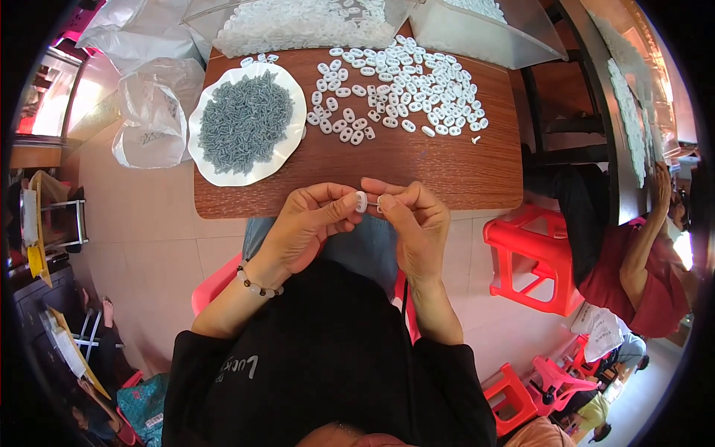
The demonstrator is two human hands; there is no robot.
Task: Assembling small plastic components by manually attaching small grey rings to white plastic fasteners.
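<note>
Near the front edge of the table, my left hand (313, 223) pinches a white oval plastic piece (362, 201) with holes between thumb and fingers. Close on its right, my right hand (413, 223) is closed on a small white piece (380, 204). A thin dark screw-like shaft (372, 203) spans the short gap between the two pieces; how far it enters either is hidden by my fingers. Beyond my left hand stands a white wavy-rimmed plate (296, 127) heaped with small grey screw-like pieces (246, 123). Many white two-holed oval pieces (410, 93) lie loose on the table beyond my hands.
Clear bins (491, 41) of white pieces line the table's (462, 164) far edge. A plastic bag (149, 119) is left of the plate. A red stool (532, 257) stands at the right, near a person in a dark red top (640, 283) at another table.
</note>
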